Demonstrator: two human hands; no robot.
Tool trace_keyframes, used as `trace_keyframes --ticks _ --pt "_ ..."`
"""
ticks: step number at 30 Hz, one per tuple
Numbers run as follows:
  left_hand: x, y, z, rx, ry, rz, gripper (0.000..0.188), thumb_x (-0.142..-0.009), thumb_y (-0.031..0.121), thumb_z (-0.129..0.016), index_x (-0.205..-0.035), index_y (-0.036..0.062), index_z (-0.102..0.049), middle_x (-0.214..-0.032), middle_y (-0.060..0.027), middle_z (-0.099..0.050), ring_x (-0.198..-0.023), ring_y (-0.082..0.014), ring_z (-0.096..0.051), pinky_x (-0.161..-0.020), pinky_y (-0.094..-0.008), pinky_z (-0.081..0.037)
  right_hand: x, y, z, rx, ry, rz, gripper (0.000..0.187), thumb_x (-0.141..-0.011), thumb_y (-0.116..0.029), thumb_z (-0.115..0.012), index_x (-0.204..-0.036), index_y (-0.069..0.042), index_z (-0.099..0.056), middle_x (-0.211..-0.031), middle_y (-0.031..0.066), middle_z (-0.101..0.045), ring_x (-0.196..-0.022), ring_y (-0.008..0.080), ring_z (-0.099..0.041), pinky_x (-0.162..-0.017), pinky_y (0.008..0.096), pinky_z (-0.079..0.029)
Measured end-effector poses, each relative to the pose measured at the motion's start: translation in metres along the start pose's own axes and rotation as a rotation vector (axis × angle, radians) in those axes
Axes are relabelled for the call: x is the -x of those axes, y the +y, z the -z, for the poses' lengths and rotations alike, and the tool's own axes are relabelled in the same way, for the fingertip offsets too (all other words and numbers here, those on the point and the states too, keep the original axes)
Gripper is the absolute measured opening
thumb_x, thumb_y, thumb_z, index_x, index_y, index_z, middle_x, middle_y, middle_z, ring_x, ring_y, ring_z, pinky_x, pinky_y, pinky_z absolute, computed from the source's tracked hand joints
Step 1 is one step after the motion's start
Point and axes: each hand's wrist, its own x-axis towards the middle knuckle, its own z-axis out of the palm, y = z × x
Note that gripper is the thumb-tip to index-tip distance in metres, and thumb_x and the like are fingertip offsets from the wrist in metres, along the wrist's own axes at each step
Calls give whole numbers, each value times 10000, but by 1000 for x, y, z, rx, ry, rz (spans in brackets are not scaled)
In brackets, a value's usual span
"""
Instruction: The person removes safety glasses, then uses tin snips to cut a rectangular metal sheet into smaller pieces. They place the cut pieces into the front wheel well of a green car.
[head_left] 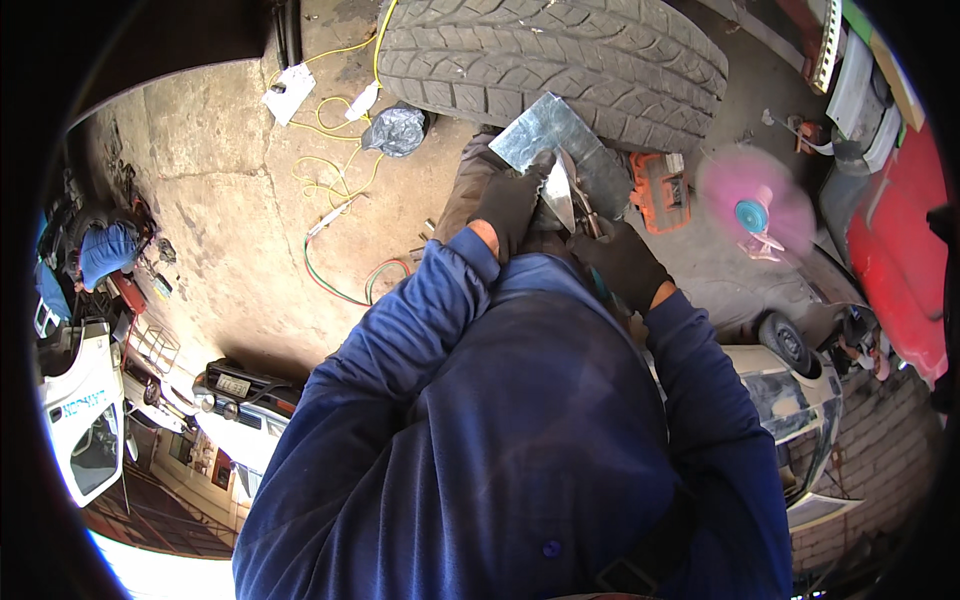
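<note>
A thin, shiny grey metal sheet (pixel 590 150) lies over my lap, just before the big tyre. My left hand (pixel 512 203), in a black glove, is closed on its left side, with the thumb on top. Beside that thumb a pointed, bright strip of the sheet (pixel 558 196) stands bent up. My right hand (pixel 628 264), also gloved in black, is wrapped round the handles of metal snips (pixel 582 192). The snips' jaws reach up against the sheet, right of the bright strip. Exactly where the blades meet the metal I cannot make out.
A large tyre (pixel 560 70) lies ahead. To the right are an orange tool case (pixel 660 192), a spinning pink fan (pixel 755 205) and a red car panel (pixel 900 250). Yellow cable (pixel 330 175), a black plastic bag (pixel 395 130) and a white socket box (pixel 290 95) lie on the left floor.
</note>
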Motion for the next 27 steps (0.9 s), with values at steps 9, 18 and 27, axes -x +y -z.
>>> trace_keyframes --ticks 9,18,27 --pt "-15 -27 -7 260 -98 80 762 -1101 675 -605 -1307 -47 -738 -1134 -138 -802 -987 -192 -715 -915 -367 -573 -5 2 5 -96 -101 22 397 -1036 -347 -696 -1187 16 -756 -993 71 -746 -931 155 -657 -865 363 -543" --pt "5 0 -5 425 -110 80 683 -1147 601 -556 -1274 -47 -732 -1023 -150 -798 -900 -236 -756 -816 -394 -601 -15 30 -22 165 215 73 417 -1005 -347 -719 -1167 35 -757 -988 110 -770 -940 185 -693 -877 393 -560" --pt "-4 -13 3 6 -158 -60 648 -1173 574 -457 -1335 -16 -673 -1014 -213 -795 -904 -304 -764 -818 -421 -591 -4 -18 21 -168 -175 25 380 -1016 -332 -731 -1132 29 -760 -932 71 -750 -842 158 -692 -804 347 -555"
